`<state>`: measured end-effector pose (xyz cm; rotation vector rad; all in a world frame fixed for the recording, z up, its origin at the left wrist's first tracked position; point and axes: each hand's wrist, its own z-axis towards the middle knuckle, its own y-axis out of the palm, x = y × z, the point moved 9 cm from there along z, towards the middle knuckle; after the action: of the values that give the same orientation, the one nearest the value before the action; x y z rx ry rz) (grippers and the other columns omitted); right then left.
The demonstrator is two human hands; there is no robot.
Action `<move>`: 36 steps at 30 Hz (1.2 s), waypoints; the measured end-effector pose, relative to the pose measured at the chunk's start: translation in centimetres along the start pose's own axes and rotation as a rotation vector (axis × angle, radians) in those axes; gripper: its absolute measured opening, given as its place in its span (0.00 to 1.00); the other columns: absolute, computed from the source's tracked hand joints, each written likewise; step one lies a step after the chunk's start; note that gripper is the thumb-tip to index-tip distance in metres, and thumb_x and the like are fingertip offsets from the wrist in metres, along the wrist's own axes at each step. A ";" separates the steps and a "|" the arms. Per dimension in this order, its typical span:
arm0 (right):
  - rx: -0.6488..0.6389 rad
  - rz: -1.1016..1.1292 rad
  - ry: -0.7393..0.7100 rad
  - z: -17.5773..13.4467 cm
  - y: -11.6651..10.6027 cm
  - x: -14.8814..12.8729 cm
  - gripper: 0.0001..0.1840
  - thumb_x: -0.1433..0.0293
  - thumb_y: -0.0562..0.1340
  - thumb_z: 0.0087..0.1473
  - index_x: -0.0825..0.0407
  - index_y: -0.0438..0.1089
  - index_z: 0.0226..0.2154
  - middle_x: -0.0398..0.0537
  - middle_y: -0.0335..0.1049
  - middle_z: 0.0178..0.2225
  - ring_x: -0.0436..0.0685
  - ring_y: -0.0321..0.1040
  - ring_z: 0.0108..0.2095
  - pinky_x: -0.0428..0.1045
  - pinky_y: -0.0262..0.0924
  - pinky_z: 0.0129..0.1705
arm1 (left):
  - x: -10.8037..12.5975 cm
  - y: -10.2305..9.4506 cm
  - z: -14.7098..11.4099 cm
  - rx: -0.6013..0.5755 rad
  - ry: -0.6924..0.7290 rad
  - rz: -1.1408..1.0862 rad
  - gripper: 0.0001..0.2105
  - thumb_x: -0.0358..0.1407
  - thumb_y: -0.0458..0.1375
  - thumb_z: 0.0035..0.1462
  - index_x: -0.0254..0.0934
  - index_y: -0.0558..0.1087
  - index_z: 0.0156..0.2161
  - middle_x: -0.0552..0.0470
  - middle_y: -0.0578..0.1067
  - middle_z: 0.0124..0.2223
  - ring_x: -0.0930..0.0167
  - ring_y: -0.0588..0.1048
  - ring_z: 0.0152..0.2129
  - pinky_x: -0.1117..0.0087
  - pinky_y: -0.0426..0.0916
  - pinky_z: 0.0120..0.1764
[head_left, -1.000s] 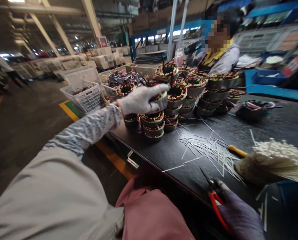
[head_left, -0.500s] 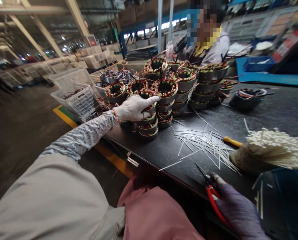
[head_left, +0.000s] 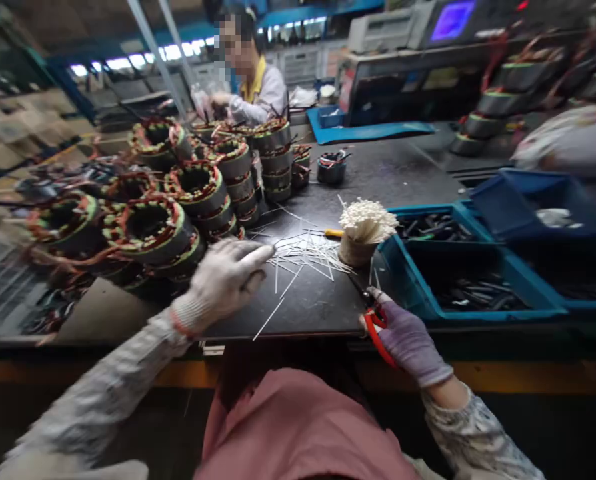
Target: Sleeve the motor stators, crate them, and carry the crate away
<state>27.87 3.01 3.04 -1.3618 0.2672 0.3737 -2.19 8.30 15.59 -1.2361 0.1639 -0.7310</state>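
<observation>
My left hand, in a white knit glove, hovers over the black table just right of the front stack of motor stators. Its index finger and thumb reach out toward the loose white sticks, and the other fingers are partly bent. Nothing shows in its grasp. My right hand, wearing a purple glove with bare fingertips, is closed around red-handled scissors at the table's front edge. Their dark blades point up and left, toward the upright bundle of white sticks.
Blue bins with dark pieces stand at right. A yellow handle lies by the bundle. A single stator sits farther back. A co-worker is across the table; another person's arm reaches in at right.
The view has swung right. My left hand has come off the stator stack and moved right, over the table. My right hand still holds the scissors.
</observation>
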 end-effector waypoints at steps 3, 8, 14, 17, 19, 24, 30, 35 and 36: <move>0.075 -0.024 0.125 -1.1 -1.0 2.1 0.27 0.65 0.59 0.53 0.57 0.70 0.55 0.55 0.79 0.42 0.59 0.78 0.39 0.48 0.73 0.41 | -1.3 9.8 5.4 -0.111 -0.191 -0.383 0.37 0.37 0.60 0.54 0.35 0.54 0.68 0.40 0.73 0.57 0.62 0.74 0.51 0.59 0.70 0.54; 0.104 -0.072 0.067 -2.2 0.0 1.4 0.25 0.68 0.57 0.53 0.57 0.72 0.52 0.56 0.77 0.46 0.60 0.77 0.43 0.51 0.72 0.47 | 2.3 20.3 13.7 -0.280 -0.124 -0.584 0.52 0.37 0.67 0.47 0.36 0.41 0.71 0.38 0.65 0.65 0.58 0.67 0.60 0.58 0.66 0.60; -0.081 -0.038 0.052 -1.7 2.8 -1.1 0.26 0.71 0.57 0.54 0.56 0.70 0.56 0.56 0.76 0.48 0.59 0.77 0.42 0.50 0.73 0.46 | 6.6 24.5 14.8 -0.458 0.102 -0.464 0.38 0.41 0.66 0.53 0.41 0.58 0.66 0.42 0.67 0.63 0.55 0.67 0.60 0.51 0.66 0.59; -0.116 -0.011 0.104 -1.7 2.7 -0.9 0.26 0.72 0.57 0.54 0.55 0.71 0.55 0.56 0.77 0.46 0.60 0.77 0.41 0.52 0.74 0.45 | 6.6 23.9 14.0 -0.546 0.176 -0.407 0.37 0.39 0.66 0.51 0.43 0.60 0.65 0.42 0.65 0.65 0.53 0.63 0.62 0.51 0.65 0.60; -0.106 0.019 0.117 -1.9 2.2 -0.8 0.24 0.72 0.56 0.54 0.55 0.72 0.54 0.57 0.78 0.44 0.61 0.77 0.41 0.52 0.75 0.43 | 5.3 22.7 15.0 -0.579 0.176 -0.375 0.35 0.35 0.63 0.53 0.40 0.60 0.65 0.41 0.61 0.67 0.55 0.62 0.62 0.56 0.65 0.61; -0.113 0.104 0.144 -2.9 1.7 -1.5 0.26 0.72 0.55 0.54 0.53 0.70 0.55 0.55 0.77 0.45 0.60 0.77 0.41 0.52 0.75 0.43 | 0.8 22.6 25.0 -0.513 0.118 -0.197 0.29 0.29 0.53 0.58 0.36 0.61 0.65 0.41 0.54 0.70 0.59 0.54 0.66 0.54 0.54 0.66; -0.099 0.088 0.152 -4.9 1.1 -1.8 0.25 0.72 0.55 0.54 0.56 0.71 0.54 0.57 0.77 0.46 0.60 0.77 0.42 0.51 0.75 0.43 | 0.5 29.6 27.3 -0.747 0.146 -0.069 0.28 0.43 0.49 0.65 0.35 0.57 0.68 0.38 0.51 0.71 0.52 0.50 0.67 0.45 0.52 0.63; -0.220 0.075 0.354 -5.6 1.8 -0.9 0.26 0.72 0.58 0.52 0.55 0.72 0.54 0.57 0.78 0.42 0.62 0.77 0.38 0.53 0.75 0.37 | -0.4 26.5 17.2 -0.790 0.208 -0.060 0.26 0.40 0.46 0.67 0.37 0.58 0.67 0.42 0.54 0.70 0.57 0.50 0.68 0.50 0.48 0.65; -0.255 0.069 0.395 -5.6 1.9 -1.1 0.27 0.72 0.58 0.51 0.55 0.72 0.54 0.57 0.78 0.42 0.61 0.77 0.37 0.52 0.74 0.37 | -0.8 25.5 15.4 -0.807 0.210 -0.055 0.25 0.40 0.47 0.66 0.37 0.59 0.67 0.42 0.55 0.70 0.58 0.50 0.68 0.51 0.48 0.65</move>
<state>26.27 -2.31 0.63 -1.6780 0.6110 0.1963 15.38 24.59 -2.18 -1.9281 0.6460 -0.8767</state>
